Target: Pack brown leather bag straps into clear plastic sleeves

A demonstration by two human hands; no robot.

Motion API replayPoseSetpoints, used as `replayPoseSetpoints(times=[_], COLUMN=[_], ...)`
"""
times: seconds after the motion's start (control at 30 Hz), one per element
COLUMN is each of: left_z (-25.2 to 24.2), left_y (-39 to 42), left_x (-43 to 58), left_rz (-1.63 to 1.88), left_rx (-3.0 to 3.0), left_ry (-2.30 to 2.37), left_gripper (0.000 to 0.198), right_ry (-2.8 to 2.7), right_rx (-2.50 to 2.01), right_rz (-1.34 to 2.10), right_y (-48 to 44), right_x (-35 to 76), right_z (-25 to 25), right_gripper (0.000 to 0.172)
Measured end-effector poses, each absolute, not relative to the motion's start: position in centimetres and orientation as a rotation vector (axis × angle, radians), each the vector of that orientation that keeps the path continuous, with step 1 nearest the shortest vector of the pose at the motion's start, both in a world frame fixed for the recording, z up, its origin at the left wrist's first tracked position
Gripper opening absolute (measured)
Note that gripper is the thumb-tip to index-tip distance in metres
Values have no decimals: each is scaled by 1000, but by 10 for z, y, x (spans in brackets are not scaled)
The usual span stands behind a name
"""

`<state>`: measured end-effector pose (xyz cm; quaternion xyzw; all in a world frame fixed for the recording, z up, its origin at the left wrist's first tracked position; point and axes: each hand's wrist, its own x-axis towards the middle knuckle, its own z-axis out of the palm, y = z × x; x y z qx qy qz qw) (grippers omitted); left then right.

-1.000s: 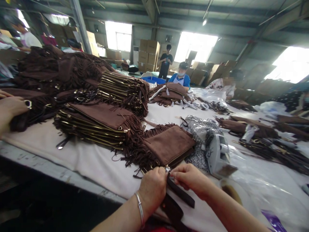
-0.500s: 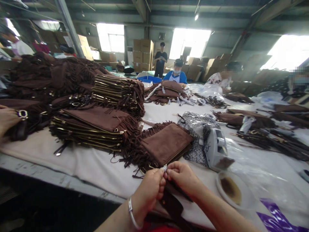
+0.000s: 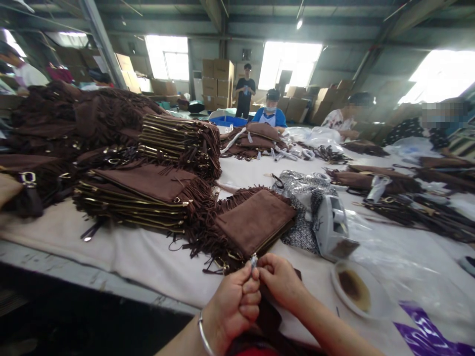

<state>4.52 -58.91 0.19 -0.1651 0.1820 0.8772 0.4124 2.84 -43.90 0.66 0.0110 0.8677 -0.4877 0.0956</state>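
One long cloth-covered table (image 3: 141, 262) crosses the frame, with a heap of dark brown fringed bags (image 3: 111, 111) filling its upper left. At centre left lies a stack of brown pouches (image 3: 148, 185), gold zips along their edges. Just right of the middle, a flat brown bag (image 3: 256, 220) rests with its near corner at the person's hands, low in the frame. The left hand (image 3: 237, 301) is curled in; beside it, the right hand (image 3: 280, 282) is half closed, and whether its fingertips grip anything cannot be told. Between the left thumb and forefinger sits a small silvery piece (image 3: 254, 260), pinched.
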Motion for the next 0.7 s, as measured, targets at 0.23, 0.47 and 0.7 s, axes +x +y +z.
replayPoseSetpoints(times=[0.23,0.47,0.7], left_z=[6,9,14], left_y=[-582,-571,-564], left_x=[54,62,66], left_rz=[2246,2164,2280], left_rx=[-344,-157,-311], left_ry=[923,1813,1015], left_gripper=[31,43,38], right_ry=[2666,1992,1222], right_rx=[107,224,476], right_rz=[-1584,-1943,-2350], right_y=[-425,-449,-460], right_x=[43,41,44], right_z=[26,29,20], right_gripper=[30,44,35])
